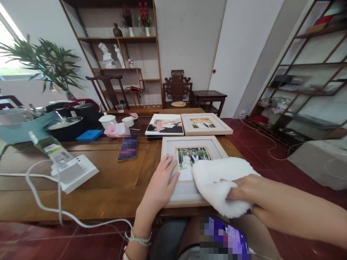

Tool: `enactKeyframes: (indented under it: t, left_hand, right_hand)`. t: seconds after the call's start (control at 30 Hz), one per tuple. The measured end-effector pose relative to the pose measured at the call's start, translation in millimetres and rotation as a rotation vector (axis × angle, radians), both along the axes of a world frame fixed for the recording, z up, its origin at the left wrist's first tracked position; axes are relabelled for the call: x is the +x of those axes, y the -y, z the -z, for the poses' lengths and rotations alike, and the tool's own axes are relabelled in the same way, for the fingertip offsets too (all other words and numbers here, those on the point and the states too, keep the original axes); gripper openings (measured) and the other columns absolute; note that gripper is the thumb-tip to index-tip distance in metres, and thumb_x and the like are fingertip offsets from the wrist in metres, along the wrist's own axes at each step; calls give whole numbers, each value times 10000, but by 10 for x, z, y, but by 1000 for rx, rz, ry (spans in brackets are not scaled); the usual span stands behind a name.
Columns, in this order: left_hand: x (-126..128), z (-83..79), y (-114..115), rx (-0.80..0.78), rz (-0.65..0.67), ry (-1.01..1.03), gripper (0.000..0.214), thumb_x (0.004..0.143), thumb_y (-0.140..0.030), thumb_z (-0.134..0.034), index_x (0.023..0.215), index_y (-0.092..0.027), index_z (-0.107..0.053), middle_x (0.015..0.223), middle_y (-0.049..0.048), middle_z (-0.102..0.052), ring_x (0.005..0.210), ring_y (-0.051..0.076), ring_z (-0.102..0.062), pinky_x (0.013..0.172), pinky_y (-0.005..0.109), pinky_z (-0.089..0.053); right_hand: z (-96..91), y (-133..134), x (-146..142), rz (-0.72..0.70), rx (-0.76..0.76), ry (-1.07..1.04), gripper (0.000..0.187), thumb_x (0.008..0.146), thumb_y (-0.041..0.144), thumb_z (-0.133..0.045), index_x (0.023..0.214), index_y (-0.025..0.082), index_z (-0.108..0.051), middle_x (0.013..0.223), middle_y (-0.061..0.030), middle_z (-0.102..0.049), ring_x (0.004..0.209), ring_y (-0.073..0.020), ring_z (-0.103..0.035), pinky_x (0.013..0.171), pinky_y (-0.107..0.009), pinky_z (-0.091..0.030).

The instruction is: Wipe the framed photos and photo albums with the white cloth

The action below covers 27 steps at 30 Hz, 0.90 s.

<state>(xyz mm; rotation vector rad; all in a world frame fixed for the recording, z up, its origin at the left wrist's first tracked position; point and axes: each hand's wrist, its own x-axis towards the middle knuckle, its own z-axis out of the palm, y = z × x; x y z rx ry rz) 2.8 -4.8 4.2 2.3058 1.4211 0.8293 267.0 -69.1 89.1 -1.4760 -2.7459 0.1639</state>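
A light wooden picture frame (187, 198) with a photo (182, 173) of a couple outdoors lies face up near the table's front edge. My left hand (162, 178) rests flat on the frame's left side, fingers stretched out and holding nothing. In my right hand (241, 189) is a fluffy white cloth (222, 173), pressed against the frame's right side. The cloth covers the frame's lower right corner and part of the photo. Some fingers of my right hand are hidden in its folds.
Behind lie a second wooden frame (227, 129) and a white-edged photo panel (151, 124). To the left are a phone (128, 148), an opened white box (81, 173), a white cable (43, 206), a blue block (89, 135) and pots (63, 131). Another phone (227, 238) lies on my lap.
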Motion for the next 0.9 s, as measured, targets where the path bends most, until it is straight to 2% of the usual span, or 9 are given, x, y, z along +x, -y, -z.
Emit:
enactKeyframes:
  t: [0.1, 0.23, 0.4, 0.5, 0.57, 0.73, 0.9]
  left_hand:
    - [0, -7, 3, -7, -2, -10, 385, 923, -303, -425, 1272, -176, -528, 1425, 111, -451, 1395, 247, -275, 1123, 474, -294]
    - [3, -23, 5, -29, -6, -12, 392, 923, -301, -420, 1275, -162, -523, 1432, 115, -440, 1399, 244, -266, 1129, 467, -282]
    - [4, -18, 1, -50, -6, -12, 402, 921, -299, -418, 1276, -141, -521, 1440, 122, -427, 1405, 239, -251, 1143, 447, -257]
    - [1, -8, -4, -51, -4, -11, 399, 920, -298, -420, 1276, -147, -520, 1440, 120, -427, 1405, 240, -250, 1142, 455, -256]
    - [-2, -2, -7, -47, -3, -14, 398, 922, -301, -417, 1277, -151, -519, 1441, 118, -426, 1406, 240, -249, 1140, 460, -259]
    - [-1, -2, -13, -45, -6, -40, 410, 925, -297, -413, 1290, -134, -506, 1444, 121, -420, 1406, 240, -247, 1141, 463, -257]
    - [5, -12, -9, -42, -12, -55, 412, 925, -291, -414, 1294, -132, -505, 1441, 117, -425, 1407, 235, -246, 1142, 442, -263]
  right_hand:
    - [86, -166, -2, -20, -68, 6, 533, 616, -7, -419, 951, 309, -688, 1052, -26, -698, 944, -210, -641, 797, -292, -486]
    - [262, -480, 8, 4, 68, 29, 631, 596, -47, -392, 1087, 250, -654, 1345, -80, -535, 1140, -248, -562, 926, -383, -456]
    - [505, -954, 125, 24, 362, -2, 640, 618, -94, -369, 1141, 177, -619, 1448, -92, -410, 1273, -275, -440, 996, -456, -423]
    - [613, -1207, 184, 39, 455, 25, 642, 610, -111, -368, 1145, 149, -610, 1470, -98, -373, 1340, -296, -336, 1033, -516, -371]
    - [655, -1301, 181, 40, 479, 68, 616, 625, -113, -364, 1113, 154, -628, 1451, -92, -406, 1349, -316, -313, 1041, -562, -336]
    - [620, -1206, 77, 23, 404, 99, 658, 613, -109, -367, 1127, 197, -641, 1380, -56, -504, 1310, -308, -383, 1042, -542, -334]
    - [384, -769, -2, -48, 193, 68, 631, 583, -77, -389, 1075, 199, -672, 1328, -92, -550, 1257, -299, -451, 1018, -507, -362]
